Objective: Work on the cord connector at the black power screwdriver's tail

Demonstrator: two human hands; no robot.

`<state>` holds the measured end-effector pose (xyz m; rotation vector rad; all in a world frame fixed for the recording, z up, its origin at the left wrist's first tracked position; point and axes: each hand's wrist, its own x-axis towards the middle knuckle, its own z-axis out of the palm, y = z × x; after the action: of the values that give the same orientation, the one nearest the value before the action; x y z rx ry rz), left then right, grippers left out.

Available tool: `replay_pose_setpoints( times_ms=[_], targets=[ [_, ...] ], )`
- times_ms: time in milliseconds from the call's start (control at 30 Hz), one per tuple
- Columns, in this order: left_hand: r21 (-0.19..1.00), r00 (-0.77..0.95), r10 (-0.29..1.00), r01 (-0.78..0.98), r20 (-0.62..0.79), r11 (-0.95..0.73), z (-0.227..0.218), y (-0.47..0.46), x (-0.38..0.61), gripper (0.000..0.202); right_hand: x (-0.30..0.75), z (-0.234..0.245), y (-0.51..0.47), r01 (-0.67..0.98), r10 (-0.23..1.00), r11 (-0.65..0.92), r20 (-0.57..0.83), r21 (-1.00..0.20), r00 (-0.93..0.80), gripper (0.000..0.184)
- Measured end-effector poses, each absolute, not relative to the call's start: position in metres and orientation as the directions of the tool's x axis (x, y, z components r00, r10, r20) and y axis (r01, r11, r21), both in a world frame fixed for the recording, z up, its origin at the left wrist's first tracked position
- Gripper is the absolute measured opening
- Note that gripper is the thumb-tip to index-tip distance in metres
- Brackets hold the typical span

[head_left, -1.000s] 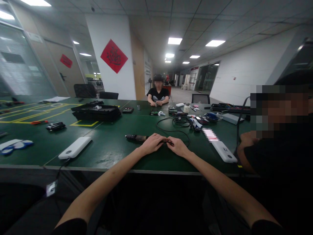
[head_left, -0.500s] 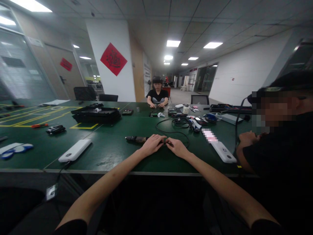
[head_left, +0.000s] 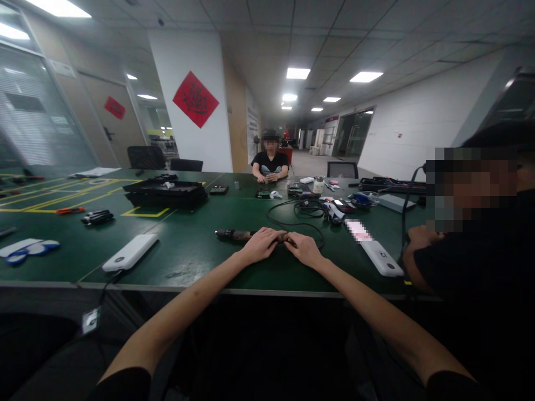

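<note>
A dark, slim electric screwdriver (head_left: 234, 235) lies on the green table in front of me, its tip pointing left. My left hand (head_left: 263, 245) is closed over its body, hiding most of the middle. At the rear end, my right hand (head_left: 304, 249) is closed with bent fingers close to the left fingertips. What exactly the right fingertips pinch is mostly hidden, but it is at the tool's tail, where a black cable (head_left: 322, 236) curves away behind the hand.
White power banks (head_left: 130, 253) (head_left: 382, 259) lie on both sides. Left stand a black tray (head_left: 165, 195) and a bundle of dark tools (head_left: 97, 217). Cables, a jar (head_left: 318, 185) and small parts crowd the back right. One person sits opposite, another close on my right.
My left fingers have stretched slightly toward the right hand. My right fingers have shifted a little at the tool's rear end. The screwdriver stays in about the same place.
</note>
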<state>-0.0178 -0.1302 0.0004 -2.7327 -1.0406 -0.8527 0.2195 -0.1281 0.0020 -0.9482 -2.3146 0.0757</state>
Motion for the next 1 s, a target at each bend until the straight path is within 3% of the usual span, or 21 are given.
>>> replay_pose_setpoints(
  times_ms=[833,1000],
  targets=[
    [0.041,0.601,0.56,0.66,0.571,-0.75,-0.0033,-0.1251,-0.0188,0.051,0.221,-0.0045,-0.1219,0.618,0.631,0.75,0.533,-0.235,-0.564,0.008],
    [-0.02,0.634,0.558,0.67,0.535,-0.742,-0.0059,-0.1211,-0.0172,0.028,0.2209,-0.004,-0.122,0.613,0.618,0.757,0.55,-0.226,-0.562,0.008]
  ],
)
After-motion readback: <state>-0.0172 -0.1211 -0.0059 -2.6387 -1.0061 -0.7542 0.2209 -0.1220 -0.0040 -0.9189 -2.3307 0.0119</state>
